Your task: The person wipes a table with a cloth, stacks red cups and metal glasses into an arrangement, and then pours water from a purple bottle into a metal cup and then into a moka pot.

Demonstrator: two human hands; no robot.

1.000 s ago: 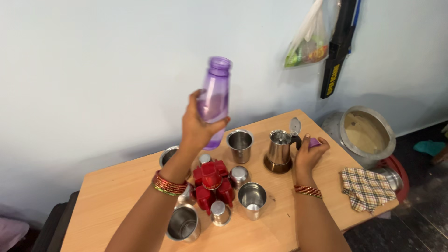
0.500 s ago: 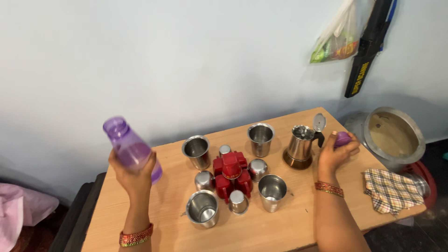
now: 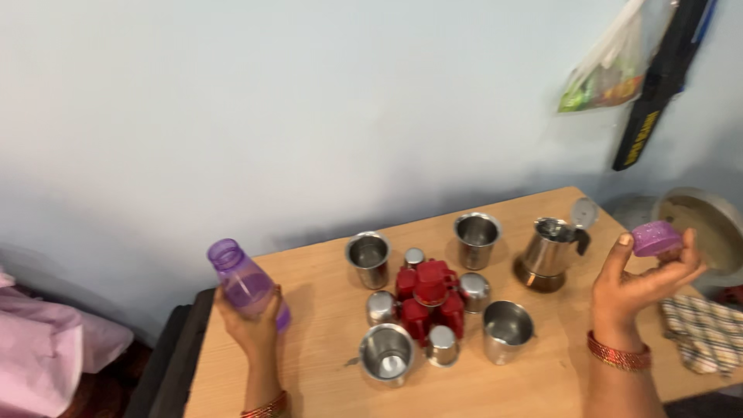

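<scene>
pale blue wall behind a wooden table (image 3: 325,387) crowded with steel tumblers (image 3: 370,259) and a red holder (image 3: 430,302). left hand (image 3: 251,329) clamped round an uncapped purple bottle (image 3: 244,282), tilted, over the table's left edge. right hand (image 3: 638,282) raised at the right, fingertips pinching the purple cap (image 3: 656,238), near the steel coffee pot (image 3: 551,254).

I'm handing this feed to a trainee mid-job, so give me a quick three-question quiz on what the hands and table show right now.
1. True or false: the purple bottle in the left hand has its cap on.
2. What does the right hand hold? A) steel tumbler B) purple cap C) checked cloth
3. Fill in: the steel pot with the hinged lid stands on the wooden table with its lid ____.

Key
1. False: the bottle's neck is open.
2. B: the purple cap sits at the fingers, above the table.
3. Open.
</scene>
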